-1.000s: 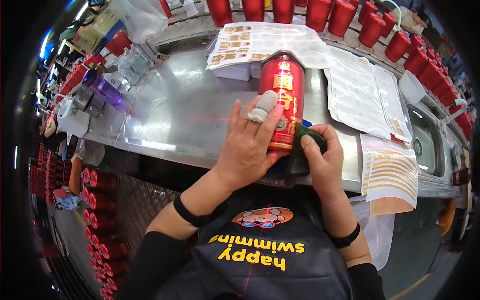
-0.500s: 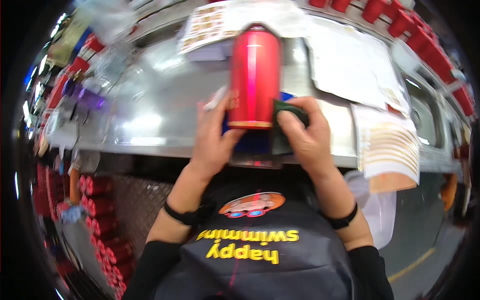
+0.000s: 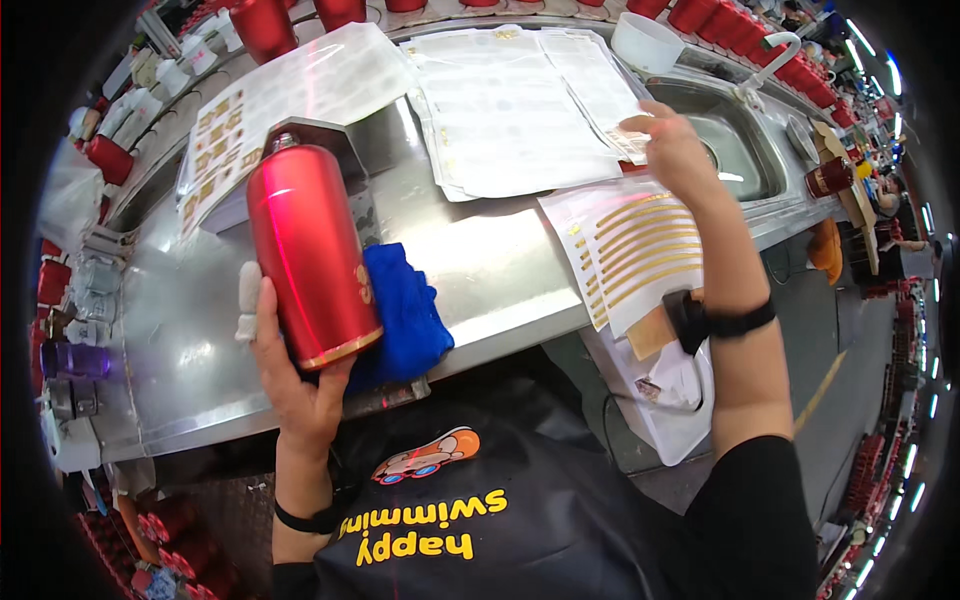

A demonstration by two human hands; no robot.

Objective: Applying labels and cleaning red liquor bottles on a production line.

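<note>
A glossy red metal bottle (image 3: 310, 260) lies tilted at the left, its threaded neck pointing away from me and a gold line round its base. My left hand (image 3: 300, 390) is closed round the bottle's lower end, with a white cover on one finger. Beside and partly under the bottle is a crumpled blue cloth (image 3: 408, 315). My right hand (image 3: 682, 155) is stretched far right, over the edge of white sheets (image 3: 510, 110) near the sink. Its fingers look extended and apart, slightly blurred, with nothing visible in them.
A sheet of curved gold strips (image 3: 640, 250) overhangs the steel table (image 3: 490, 290) at the front. A grey metal bracket (image 3: 340, 150) stands by the bottle's neck. At the right are the sink (image 3: 735, 140), tap (image 3: 775, 60) and white tub (image 3: 645, 42). Several red bottles line the back.
My right hand has left the bottle and moved right to the sheets; the dark green pad it held is out of sight. My view has turned right, and my left hand still holds the bottle.
</note>
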